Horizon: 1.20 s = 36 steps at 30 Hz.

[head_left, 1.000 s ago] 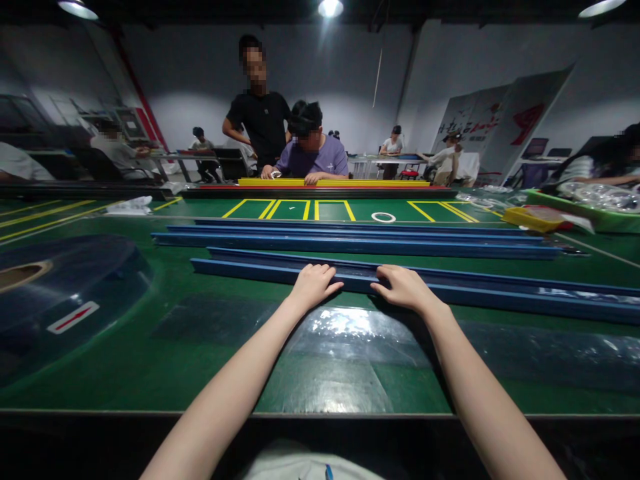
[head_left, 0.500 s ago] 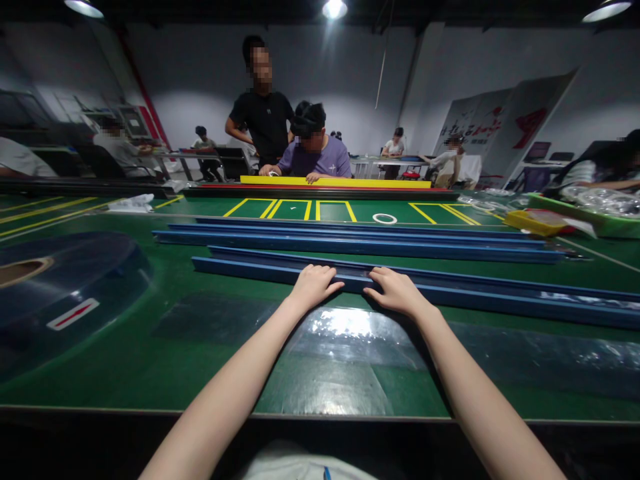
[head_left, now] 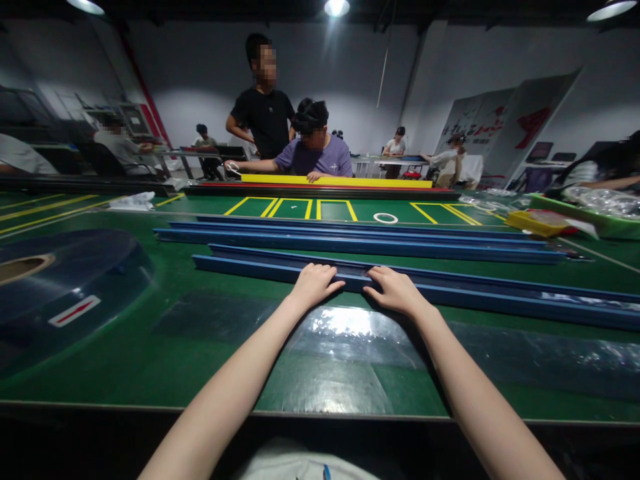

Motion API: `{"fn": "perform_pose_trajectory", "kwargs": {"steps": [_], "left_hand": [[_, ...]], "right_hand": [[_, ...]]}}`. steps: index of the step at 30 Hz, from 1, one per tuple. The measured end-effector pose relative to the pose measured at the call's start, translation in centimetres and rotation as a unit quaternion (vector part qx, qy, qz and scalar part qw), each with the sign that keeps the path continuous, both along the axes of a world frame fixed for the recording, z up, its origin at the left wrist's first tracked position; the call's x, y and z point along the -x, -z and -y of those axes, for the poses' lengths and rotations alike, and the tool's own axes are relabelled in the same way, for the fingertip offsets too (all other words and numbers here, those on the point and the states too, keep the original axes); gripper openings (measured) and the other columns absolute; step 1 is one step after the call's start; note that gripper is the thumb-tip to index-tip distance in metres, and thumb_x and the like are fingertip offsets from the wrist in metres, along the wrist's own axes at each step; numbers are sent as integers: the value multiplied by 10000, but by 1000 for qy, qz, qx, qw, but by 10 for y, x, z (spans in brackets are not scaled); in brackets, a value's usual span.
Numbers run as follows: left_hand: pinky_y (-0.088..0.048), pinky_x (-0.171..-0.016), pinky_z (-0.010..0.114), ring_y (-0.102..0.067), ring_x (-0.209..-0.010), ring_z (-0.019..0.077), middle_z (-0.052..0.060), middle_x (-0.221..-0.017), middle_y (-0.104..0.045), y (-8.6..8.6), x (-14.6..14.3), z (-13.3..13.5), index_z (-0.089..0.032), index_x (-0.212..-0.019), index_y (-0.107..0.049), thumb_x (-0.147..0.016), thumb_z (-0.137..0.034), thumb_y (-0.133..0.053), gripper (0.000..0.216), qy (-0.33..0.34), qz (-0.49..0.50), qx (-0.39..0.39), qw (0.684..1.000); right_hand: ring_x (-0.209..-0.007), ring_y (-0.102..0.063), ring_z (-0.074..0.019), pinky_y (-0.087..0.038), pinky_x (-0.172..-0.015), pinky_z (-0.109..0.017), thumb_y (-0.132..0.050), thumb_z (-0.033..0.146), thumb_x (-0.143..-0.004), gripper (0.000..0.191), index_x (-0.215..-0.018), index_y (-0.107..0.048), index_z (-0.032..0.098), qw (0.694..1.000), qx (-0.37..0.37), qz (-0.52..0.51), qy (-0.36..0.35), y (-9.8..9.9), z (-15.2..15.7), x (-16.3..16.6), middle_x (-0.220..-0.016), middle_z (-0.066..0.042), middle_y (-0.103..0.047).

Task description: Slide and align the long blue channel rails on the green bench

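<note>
Both hands are resting palm down on the nearest blue rail [head_left: 500, 303]. The left hand [head_left: 314, 283] and the right hand [head_left: 395, 290] are lying close together, loosely open, with fingers draped over the rail's top. Neither hand is closing around it.

Position: the rail is lying flat on the green surface [head_left: 150, 347], just beyond a sheet of clear film [head_left: 350, 333], with a second blue rail [head_left: 280, 253] sitting right behind it. Two further blue rails [head_left: 350, 241] are lying farther back.

Hazards, as judged:
- The hands are bearing on one short stretch of a very long piece, so any uneven push is likely to be swinging the far ends, especially the right one.
- A swinging end is liable to be knocking the rail behind.
- With no closed grip, the rail may be sliding or tipping under the fingers.
- The glossy film may be creeping or wrinkling under the wrists.

Orientation: the long axis is running left to right across the surface. The left end is pointing slightly away from the person. The right end is coming nearer and is passing out of view.
</note>
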State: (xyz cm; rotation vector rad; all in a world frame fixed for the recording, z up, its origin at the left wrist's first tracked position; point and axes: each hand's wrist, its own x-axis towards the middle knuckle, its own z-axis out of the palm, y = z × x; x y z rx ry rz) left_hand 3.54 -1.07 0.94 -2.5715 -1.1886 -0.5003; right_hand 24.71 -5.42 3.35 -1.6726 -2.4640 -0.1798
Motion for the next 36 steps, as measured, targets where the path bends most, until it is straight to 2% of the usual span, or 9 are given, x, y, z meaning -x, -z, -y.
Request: {"fn": "perform_pose_trajectory", "kwargs": {"steps": [17,36], "left_hand": [[-358,-774,311,-554,-965,200,72,-1056,-623,7,1,0,-162,-1008,-570,-904,-445,-414,339,24,22,-30,999],[-350,-738,326,-569,-876,215,79,-932,-636,6,0,1,-164,-967,-585,-903,-453,-405,347,5,5,-29,1000]], "right_hand": [[-1042,-538,-224,-416,-784,-287,-424,367,-865,309,-1023,-596,165,1000,11,20,13,0,-1,2,-1127,-128,-588],[-1035,-545,-224,-418,-783,-289,-427,368,-863,316,-1041,-597,170,1000,10,24,16,1,-1,2,-1127,-129,-591]]}}
